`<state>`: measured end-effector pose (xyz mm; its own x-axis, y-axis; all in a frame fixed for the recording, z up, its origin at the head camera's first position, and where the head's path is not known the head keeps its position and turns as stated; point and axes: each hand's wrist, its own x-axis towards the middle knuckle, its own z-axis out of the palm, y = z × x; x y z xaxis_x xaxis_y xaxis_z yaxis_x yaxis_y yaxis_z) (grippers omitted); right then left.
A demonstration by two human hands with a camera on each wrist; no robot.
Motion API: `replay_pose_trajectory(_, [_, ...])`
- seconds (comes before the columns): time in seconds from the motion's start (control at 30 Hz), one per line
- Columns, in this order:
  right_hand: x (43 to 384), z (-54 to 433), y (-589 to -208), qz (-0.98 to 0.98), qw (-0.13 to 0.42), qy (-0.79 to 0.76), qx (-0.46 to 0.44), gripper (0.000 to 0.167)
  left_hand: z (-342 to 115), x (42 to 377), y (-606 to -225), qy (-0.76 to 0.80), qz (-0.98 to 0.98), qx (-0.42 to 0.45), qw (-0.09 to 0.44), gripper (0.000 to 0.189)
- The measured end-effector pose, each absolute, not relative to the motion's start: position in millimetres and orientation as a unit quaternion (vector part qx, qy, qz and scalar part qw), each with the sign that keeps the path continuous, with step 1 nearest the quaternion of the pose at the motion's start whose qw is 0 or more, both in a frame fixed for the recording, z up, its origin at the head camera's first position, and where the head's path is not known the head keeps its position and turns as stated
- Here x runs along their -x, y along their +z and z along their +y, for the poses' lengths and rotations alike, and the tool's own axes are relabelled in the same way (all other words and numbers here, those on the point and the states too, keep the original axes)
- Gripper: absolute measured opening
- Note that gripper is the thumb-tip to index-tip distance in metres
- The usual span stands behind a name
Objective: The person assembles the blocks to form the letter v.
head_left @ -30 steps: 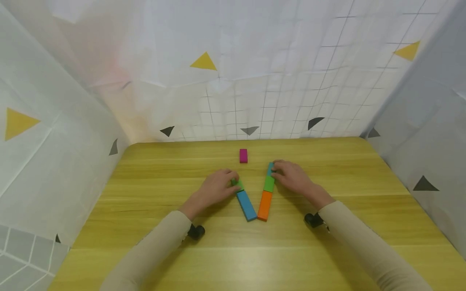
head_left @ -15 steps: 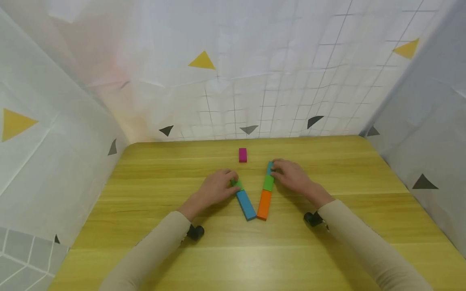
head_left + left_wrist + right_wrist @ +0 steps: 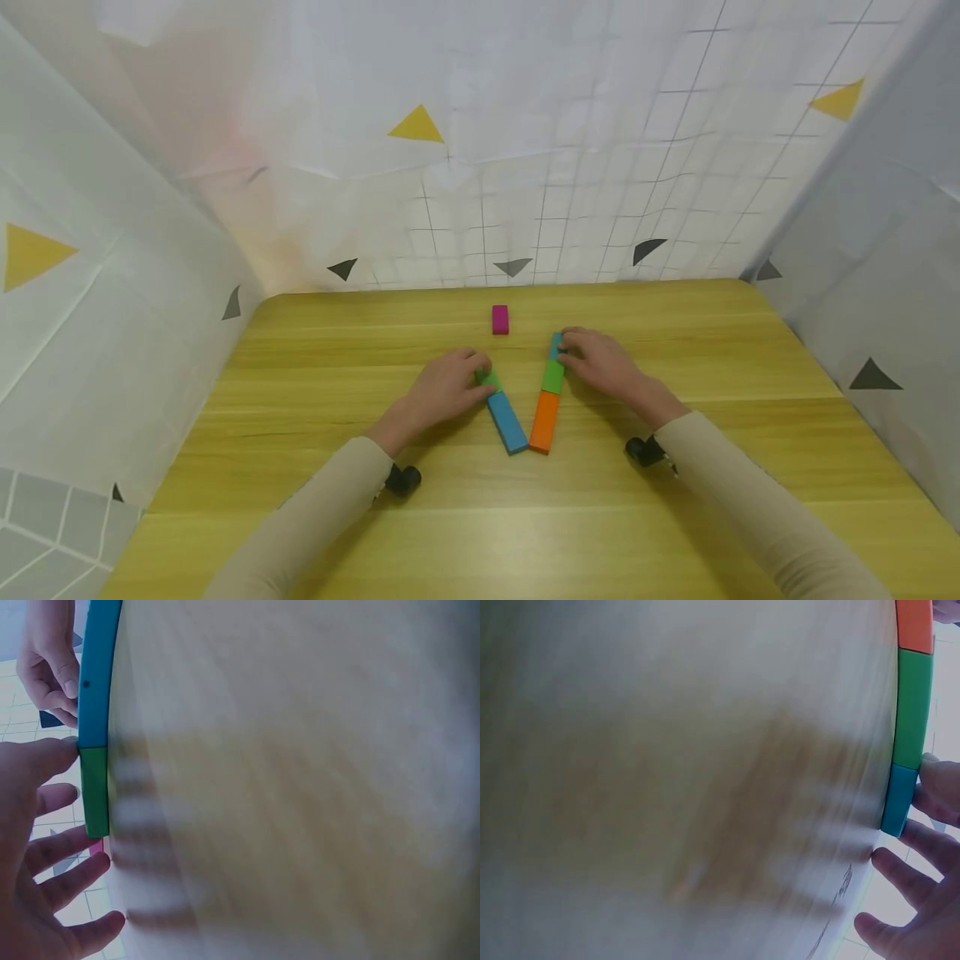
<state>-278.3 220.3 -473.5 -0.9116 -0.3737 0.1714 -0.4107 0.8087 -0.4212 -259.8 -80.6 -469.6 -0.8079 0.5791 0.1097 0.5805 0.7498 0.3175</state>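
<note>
Two rows of flat wooden blocks lie in a V on the table, their near ends meeting. The left row has a long blue block (image 3: 507, 423) and, beyond it, a small green block (image 3: 491, 382). My left hand (image 3: 446, 387) pinches that green block (image 3: 94, 791), thumb by the blue-green joint, a finger at the far end. In the right row are an orange block (image 3: 544, 422), a green block (image 3: 553, 377) and a small blue block (image 3: 555, 343). My right hand (image 3: 603, 362) holds this blue block (image 3: 900, 801) between thumb and fingers, partly covering it in the head view.
A magenta block (image 3: 500, 320) lies farther back, between the rows' far ends. The wooden table (image 3: 480, 533) is enclosed by white sheets (image 3: 510, 208) at the back and both sides. Each wrist carries a small black camera.
The head view has shifted very slightly. Both hands and all the blocks stay where they were.
</note>
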Motion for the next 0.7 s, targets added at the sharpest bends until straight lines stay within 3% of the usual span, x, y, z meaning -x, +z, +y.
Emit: replay_pose_trajectory(0.7, [275.7,219.2,-469.2,-0.951,0.031,0.233,-0.199,0.026,-80.1,258.8,-467.6,-0.166,-0.934,0.316,-0.004,0.032])
